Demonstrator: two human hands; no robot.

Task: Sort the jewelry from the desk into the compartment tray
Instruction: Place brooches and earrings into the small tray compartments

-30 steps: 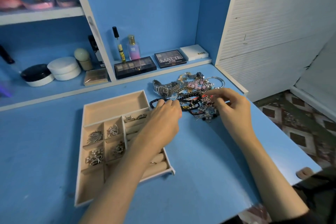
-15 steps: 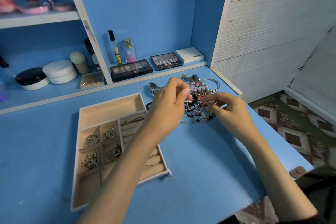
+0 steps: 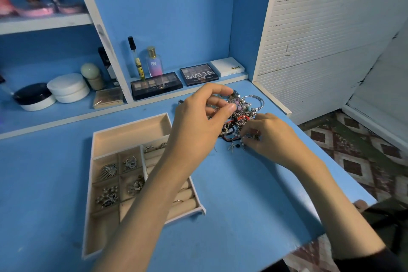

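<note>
A tangled pile of jewelry [image 3: 241, 117], with bracelets, beads and a silver bangle, lies on the blue desk at the back right. My left hand [image 3: 198, 121] hovers raised over the pile's left side, thumb and fingers pinching a piece of the tangle. My right hand [image 3: 267, 137] rests on the pile's near right edge, its fingertips pinching small pieces there. The beige compartment tray [image 3: 130, 132] sits to the left; several silver brooches [image 3: 108, 170] fill its small squares, and rings sit in the roll slots, partly hidden by my left forearm.
Eyeshadow palettes [image 3: 156, 86], a perfume bottle [image 3: 154, 62] and a white box [image 3: 227, 66] stand on the ledge behind the pile. Cream jars [image 3: 67, 87] sit on the left shelf. The desk's right edge [image 3: 331, 161] drops to a tiled floor.
My left hand rose from the desk and now holds part of the tangle above the pile. My right hand lifted briefly, then dropped back to the pile's near edge.
</note>
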